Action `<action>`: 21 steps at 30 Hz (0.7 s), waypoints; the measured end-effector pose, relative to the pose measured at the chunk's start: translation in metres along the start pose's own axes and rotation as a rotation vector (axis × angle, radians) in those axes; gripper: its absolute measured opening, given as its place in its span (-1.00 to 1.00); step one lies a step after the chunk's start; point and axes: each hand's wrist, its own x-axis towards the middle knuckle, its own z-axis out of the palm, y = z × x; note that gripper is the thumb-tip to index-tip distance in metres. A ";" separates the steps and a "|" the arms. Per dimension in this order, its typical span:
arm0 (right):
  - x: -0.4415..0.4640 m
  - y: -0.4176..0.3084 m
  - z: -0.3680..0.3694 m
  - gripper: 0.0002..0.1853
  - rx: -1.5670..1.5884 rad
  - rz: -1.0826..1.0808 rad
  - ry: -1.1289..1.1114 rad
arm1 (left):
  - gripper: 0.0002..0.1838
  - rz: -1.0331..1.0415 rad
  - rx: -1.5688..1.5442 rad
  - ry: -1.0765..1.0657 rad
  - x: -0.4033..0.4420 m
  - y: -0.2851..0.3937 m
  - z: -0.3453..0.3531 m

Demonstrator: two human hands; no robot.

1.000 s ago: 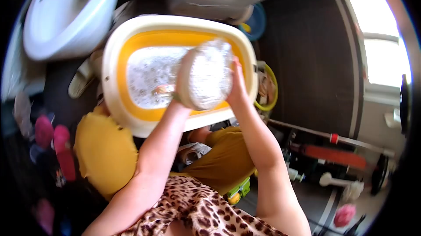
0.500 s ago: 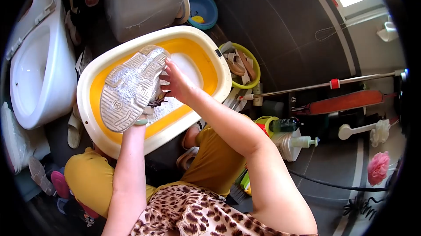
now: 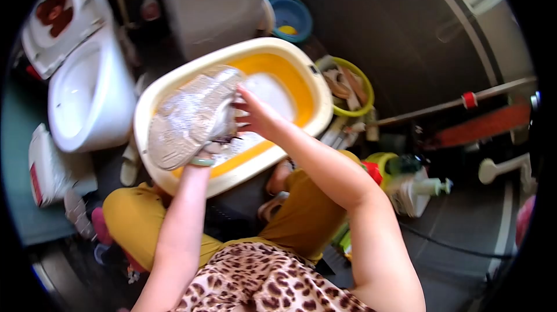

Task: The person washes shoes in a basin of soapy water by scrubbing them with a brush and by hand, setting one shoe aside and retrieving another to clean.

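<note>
A wet, pale shoe (image 3: 194, 118) is held up over a cream and orange wash basin (image 3: 313, 83), its patterned sole turned toward me with whitish suds on it. My left hand (image 3: 216, 148) grips the shoe from its lower side, mostly hidden behind it; a pale green bangle circles that wrist. Dark laces show beside this hand. At the shoe's right edge is my right hand (image 3: 260, 116), fingers stretched and spread, with a fingertip at the sole's rim. Whitish, sudsy water lies inside the basin.
A white toilet (image 3: 93, 91) with raised lid stands left. Beyond the basin is a blue tub (image 3: 290, 13); to its right, a green basin (image 3: 366, 89) holds shoes. Bottles (image 3: 429, 187) stand right, near a long metal pole (image 3: 429, 109). More shoes lie at lower left.
The view has shifted, so the basin and surroundings appear farther right, with some blur. The shoe stays in my left hand, its sole slightly tilted; my right hand keeps its place beside it.
</note>
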 end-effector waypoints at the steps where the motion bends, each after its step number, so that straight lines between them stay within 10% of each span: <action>1: -0.001 0.002 -0.001 -0.31 0.001 -0.004 -0.003 | -0.51 0.013 0.009 -0.012 0.002 -0.003 0.001; 4: -0.002 0.013 -0.013 -0.31 0.011 -0.060 -0.112 | -0.41 0.187 0.211 -0.121 0.004 -0.005 0.000; 5: -0.007 0.014 -0.013 -0.29 0.020 -0.047 -0.089 | -0.38 0.072 -0.268 -0.040 0.006 -0.005 0.001; 11: 0.003 0.073 -0.015 0.05 -0.575 -0.324 -0.073 | -0.49 0.203 -0.393 0.247 -0.003 0.002 0.038; 15: 0.028 0.114 0.009 -0.17 -0.971 -0.616 0.387 | -0.46 0.224 -0.430 0.375 0.001 -0.003 0.036; 21: 0.069 0.128 -0.012 -0.70 -0.643 -0.292 0.530 | -0.60 0.224 -0.303 0.352 0.019 -0.015 0.009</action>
